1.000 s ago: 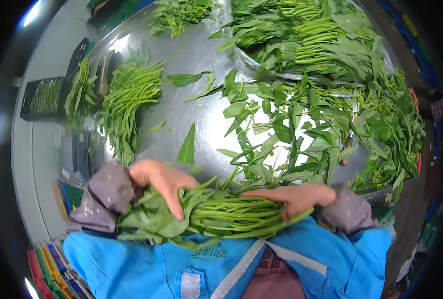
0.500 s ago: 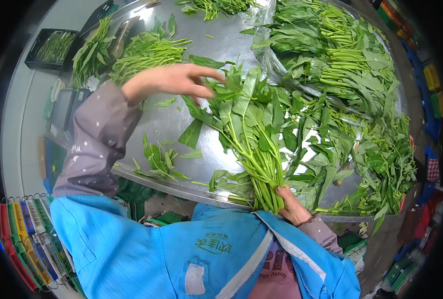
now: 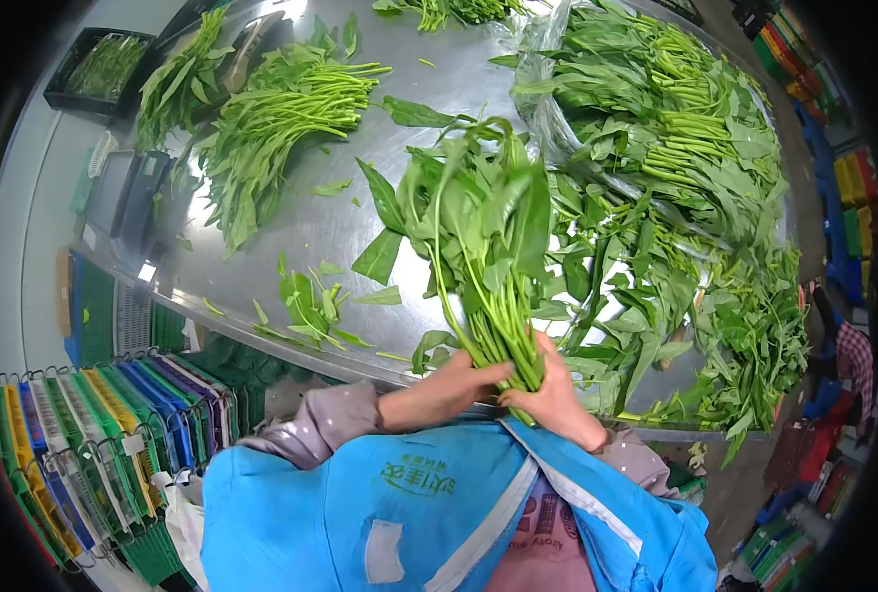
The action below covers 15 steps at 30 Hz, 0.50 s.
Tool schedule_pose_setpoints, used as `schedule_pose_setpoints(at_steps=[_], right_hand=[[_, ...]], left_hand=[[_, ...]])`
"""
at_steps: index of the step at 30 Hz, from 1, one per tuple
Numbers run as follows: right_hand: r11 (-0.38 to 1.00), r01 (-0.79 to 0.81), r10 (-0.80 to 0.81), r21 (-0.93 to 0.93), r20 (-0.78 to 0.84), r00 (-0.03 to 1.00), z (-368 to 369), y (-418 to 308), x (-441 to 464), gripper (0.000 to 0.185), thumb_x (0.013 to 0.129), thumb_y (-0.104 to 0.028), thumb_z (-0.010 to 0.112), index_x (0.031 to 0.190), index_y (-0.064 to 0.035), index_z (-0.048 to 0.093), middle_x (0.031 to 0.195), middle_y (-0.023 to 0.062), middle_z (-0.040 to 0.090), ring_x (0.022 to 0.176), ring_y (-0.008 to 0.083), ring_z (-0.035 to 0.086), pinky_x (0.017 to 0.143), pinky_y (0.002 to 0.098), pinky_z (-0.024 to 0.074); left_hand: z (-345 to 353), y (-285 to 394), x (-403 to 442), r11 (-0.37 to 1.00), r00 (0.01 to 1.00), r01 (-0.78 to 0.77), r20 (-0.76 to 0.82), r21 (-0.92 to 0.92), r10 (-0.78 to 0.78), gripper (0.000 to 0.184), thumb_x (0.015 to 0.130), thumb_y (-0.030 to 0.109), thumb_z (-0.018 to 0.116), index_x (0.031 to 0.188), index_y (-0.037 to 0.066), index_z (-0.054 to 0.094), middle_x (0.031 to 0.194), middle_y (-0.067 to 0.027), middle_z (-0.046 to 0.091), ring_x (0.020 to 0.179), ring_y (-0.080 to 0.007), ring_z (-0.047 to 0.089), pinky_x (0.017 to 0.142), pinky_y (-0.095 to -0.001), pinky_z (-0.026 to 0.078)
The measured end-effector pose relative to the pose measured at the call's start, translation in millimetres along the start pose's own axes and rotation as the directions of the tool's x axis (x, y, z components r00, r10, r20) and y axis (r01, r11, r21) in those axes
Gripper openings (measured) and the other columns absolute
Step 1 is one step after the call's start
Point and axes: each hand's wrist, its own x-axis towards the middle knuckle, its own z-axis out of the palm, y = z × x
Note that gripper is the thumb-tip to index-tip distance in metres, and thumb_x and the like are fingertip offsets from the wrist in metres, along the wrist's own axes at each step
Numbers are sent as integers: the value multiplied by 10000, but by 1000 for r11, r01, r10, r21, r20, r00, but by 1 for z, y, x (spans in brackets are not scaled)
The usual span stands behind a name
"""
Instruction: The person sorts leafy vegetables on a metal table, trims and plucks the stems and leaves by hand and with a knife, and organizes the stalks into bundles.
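A bunch of water spinach (image 3: pixel 488 247) stands leaves-up in front of my body, over the near edge of the metal table (image 3: pixel 261 266). My right hand (image 3: pixel 557 400) is closed around the lower stems, thumb across the front. From the other side my left hand (image 3: pixel 447 391) closes on the same stems, fingertips pressed against them and partly hidden. Loose leaves and stems (image 3: pixel 646 306) lie on the tabletop just right of the bunch. A few cut leaves (image 3: pixel 310 308) are scattered to its left.
A large pile of water spinach (image 3: pixel 686 128) rests on clear plastic at the back right. Another bunch (image 3: pixel 281 118) lies at the left, near a dark crate (image 3: pixel 98 74) of greens. Colored baskets (image 3: pixel 113 434) hang or stand in a row at the lower left.
My left hand has come down from the leafy tops to the stem ends beside my right hand. The bunch has shifted slightly left and its leaves are drawn closer together.
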Motion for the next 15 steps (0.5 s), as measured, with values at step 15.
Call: schedule_pose_setpoints(at_steps=[15], right_hand=[[397, -350, 579, 848, 65, 813, 7, 8, -16, 316, 816, -61, 563, 1113, -15, 463, 1036, 95, 547, 933, 166, 545, 777, 296, 475]], left_hand=[[-10, -17, 11, 992, 993, 12, -113, -122, -26, 424, 818, 128, 562, 1202, 27, 413, 1155, -92, 510, 1040, -184, 509, 895, -335, 414]])
